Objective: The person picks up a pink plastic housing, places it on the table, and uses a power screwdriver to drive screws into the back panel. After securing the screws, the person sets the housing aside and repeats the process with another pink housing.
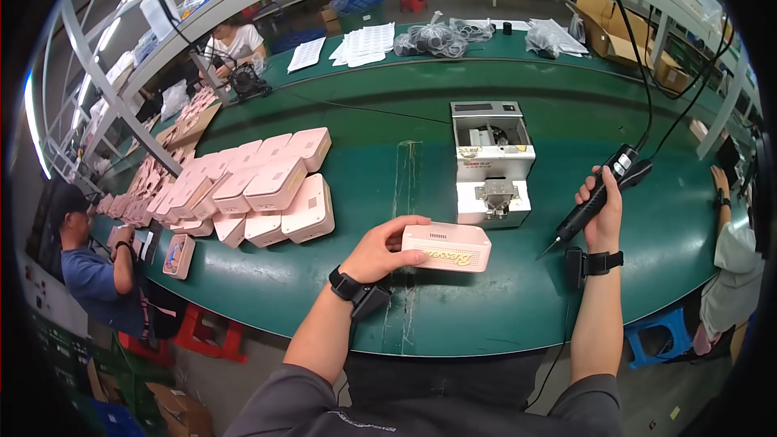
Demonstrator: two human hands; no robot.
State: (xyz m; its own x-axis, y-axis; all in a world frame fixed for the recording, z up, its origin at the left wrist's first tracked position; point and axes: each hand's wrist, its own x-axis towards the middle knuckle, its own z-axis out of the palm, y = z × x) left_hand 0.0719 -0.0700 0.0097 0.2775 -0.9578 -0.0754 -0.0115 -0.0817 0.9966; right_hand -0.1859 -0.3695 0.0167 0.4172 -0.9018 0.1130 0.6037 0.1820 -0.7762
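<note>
My left hand (388, 253) grips the left end of a pink box-shaped housing (458, 236), thumb on its front and fingers behind. Gold lettering and a perforated grille mark the housing's front, and a small vent shows on its top. In my right hand (604, 209) is a black electric screwdriver (596, 202), its thin bit slanting down to the left above the table. A cable runs up from the tool. Beyond the housing stands a white and grey screw feeder (492, 163), with a metal block at its near end. The screwdriver tip and the housing are apart.
Pink housings (279, 182) are stacked on the green table (364, 133) to the left. An open pink housing (179, 256) lies near a co-worker (101, 259). Bagged parts (433, 39), paper sheets (363, 44) and a cardboard box (619, 28) lie at the back. Cables hang at right.
</note>
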